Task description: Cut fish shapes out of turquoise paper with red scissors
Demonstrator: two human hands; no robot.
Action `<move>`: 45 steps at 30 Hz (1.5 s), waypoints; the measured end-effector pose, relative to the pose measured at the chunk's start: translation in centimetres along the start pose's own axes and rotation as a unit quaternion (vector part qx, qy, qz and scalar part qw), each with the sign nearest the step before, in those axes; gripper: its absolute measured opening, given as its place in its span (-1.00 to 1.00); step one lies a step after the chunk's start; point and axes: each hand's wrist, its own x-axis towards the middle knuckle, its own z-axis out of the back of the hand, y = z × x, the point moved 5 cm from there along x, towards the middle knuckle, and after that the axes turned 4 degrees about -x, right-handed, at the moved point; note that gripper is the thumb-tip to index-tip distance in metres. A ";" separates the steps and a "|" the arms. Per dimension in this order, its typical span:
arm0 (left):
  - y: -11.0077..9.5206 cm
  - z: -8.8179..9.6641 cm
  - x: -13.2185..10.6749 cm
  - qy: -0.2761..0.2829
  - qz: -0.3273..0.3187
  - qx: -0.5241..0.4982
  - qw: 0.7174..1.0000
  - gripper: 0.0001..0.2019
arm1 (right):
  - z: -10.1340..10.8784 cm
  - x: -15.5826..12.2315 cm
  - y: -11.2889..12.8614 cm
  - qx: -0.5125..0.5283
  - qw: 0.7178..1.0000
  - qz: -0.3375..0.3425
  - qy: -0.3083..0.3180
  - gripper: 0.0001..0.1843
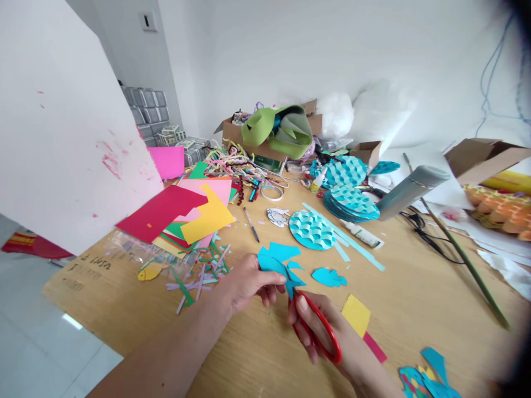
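Between thumb and fingers, my left hand (259,281) grips a piece of blue paper (271,264). My right hand (321,320) is closed round the red handles of a pair of scissors (332,338), whose blades meet the paper's lower right side. Another blue scrap (284,251) lies just behind the held piece. A cut-out blue paper fish (329,277) rests on the table to the right. Farther back are a round disc with wavy light-blue strips (312,230), a fish drawing cut-out (277,217) and a pen (251,225).
Coloured paper sheets (161,213) and paper strips (203,271) cover the left side. Stacked blue discs (350,202), a glue bottle (365,235), a grey cylinder (412,192) and a long green stick (468,268) lie right. A white board (70,121) stands at left.
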 end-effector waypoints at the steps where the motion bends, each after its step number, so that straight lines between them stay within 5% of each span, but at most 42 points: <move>1: 0.0 0.0 0.0 0.001 0.000 -0.001 1.000 -0.76 | 0.0 -0.1 0.1 0.002 1.000 -0.001 0.000 -0.33; 45: -0.4 0.0 -0.2 -0.029 0.003 0.002 1.000 -0.72 | 0.2 -0.1 0.5 -0.008 1.000 0.012 -0.012 -0.35</move>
